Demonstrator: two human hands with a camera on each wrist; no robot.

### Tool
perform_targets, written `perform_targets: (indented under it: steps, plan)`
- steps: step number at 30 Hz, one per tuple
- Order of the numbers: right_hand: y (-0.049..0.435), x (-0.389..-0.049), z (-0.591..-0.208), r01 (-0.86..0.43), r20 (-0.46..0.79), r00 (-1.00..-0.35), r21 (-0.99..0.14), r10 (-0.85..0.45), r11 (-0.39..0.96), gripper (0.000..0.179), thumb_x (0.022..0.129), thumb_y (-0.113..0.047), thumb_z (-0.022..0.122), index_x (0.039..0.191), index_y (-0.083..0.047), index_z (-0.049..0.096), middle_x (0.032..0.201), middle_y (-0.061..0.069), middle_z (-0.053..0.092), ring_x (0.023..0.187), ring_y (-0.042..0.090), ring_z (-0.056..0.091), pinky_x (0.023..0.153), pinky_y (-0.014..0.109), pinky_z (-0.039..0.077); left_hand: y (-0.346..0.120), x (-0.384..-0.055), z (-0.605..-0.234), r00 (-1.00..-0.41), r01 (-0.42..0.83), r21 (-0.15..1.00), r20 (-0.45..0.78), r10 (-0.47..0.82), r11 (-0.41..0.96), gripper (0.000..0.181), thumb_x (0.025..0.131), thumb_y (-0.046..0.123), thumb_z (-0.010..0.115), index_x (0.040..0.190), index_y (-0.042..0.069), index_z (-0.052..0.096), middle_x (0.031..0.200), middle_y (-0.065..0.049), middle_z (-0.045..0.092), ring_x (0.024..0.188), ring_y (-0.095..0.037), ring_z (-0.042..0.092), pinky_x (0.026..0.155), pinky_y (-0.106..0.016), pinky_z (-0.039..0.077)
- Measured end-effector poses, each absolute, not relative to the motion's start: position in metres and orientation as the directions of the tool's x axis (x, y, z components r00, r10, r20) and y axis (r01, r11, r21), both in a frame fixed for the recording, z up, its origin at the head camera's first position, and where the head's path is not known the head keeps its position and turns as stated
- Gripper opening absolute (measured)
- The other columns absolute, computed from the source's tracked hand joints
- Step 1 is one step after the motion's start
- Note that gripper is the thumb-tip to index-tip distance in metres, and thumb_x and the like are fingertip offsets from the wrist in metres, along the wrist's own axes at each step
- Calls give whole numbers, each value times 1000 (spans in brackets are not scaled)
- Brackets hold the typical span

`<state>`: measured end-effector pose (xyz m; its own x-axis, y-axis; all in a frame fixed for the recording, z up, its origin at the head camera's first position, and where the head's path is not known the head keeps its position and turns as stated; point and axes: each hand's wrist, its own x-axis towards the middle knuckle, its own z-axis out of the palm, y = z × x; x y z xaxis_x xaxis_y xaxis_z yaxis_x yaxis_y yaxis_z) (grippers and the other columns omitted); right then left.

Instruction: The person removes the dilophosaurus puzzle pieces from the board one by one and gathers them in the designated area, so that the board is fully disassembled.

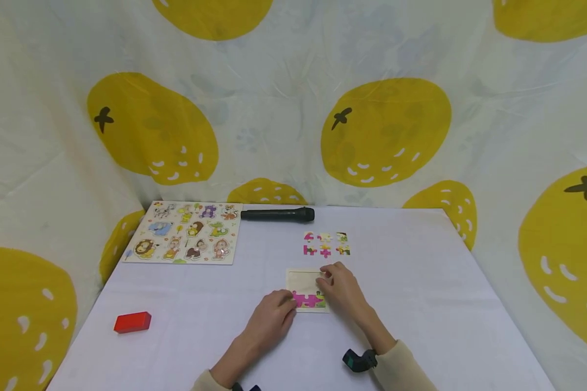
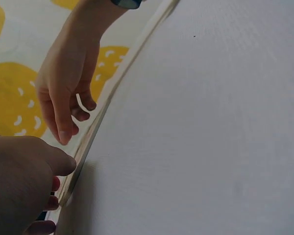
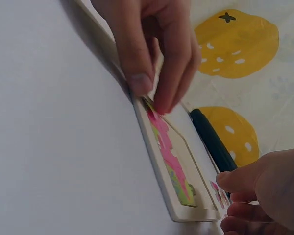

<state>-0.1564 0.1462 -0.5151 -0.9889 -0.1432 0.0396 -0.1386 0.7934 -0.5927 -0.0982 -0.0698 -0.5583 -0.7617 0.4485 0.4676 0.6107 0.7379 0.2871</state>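
Note:
A small wooden puzzle board (image 1: pixel 300 279) lies at the middle front of the table. Pink and green puzzle pieces (image 1: pixel 309 300) line its near side; its far part shows bare wood. My left hand (image 1: pixel 272 312) is at the board's near left corner, where thumb and forefinger pinch a puzzle piece (image 3: pixel 149 103) at the end of that row. Over the board's right edge hovers my right hand (image 1: pixel 343 288), fingers loosely bent with nothing between them. Beyond the board lie several loose puzzle pieces (image 1: pixel 325 251) in two rows.
An animal puzzle board (image 1: pixel 181 233) lies at the back left, and a black microphone (image 1: pixel 278 215) is beside it along the back edge. A red block (image 1: pixel 132 322) sits at the front left. Behind the table hangs a fruit-patterned cloth (image 1: pixel 274 136).

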Motion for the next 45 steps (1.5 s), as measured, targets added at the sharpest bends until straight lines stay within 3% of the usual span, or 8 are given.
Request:
perform_targets:
  steps: [6,12,24,39,45]
  plan:
    - [145,-141,-521,-148,19,-986,-579,-169,802,35,89,-26,76,117,-5,71,95,3,58,75,12,47,64,22,40,-62,-98,-558,-716,649,240,514,472,722,16,87,19,76,102,14,78,114,-4,69,109,-20,66,92,-37,57]
    - [147,-131,-523,-186,56,-981,-564,-188,805,28,87,-23,78,107,-4,74,93,3,56,70,10,44,60,21,38,-55,-97,-557,-676,673,184,548,493,717,16,86,19,77,102,16,79,114,-4,71,110,-22,67,91,-40,56]
    - [152,-121,-523,-203,58,-976,-589,-209,782,25,81,-22,84,98,-5,76,94,0,54,71,8,44,59,18,39,-50,-98,-559,-702,643,132,495,512,754,15,90,24,74,104,25,77,113,1,71,111,-20,66,90,-39,53]
    - [153,-121,-524,-186,20,-977,-575,-213,797,26,81,-21,84,97,-8,68,92,0,51,74,10,43,63,20,38,-50,-98,-559,-710,627,108,488,508,772,16,90,25,74,105,27,78,109,4,69,103,-15,64,86,-36,52]
    - [153,-122,-524,-203,28,-972,-601,-234,773,26,81,-18,83,96,-9,64,89,-2,55,74,9,45,63,20,41,-50,-98,-560,-707,625,105,496,504,773,14,90,25,74,103,27,77,106,4,69,102,-15,63,85,-35,52]
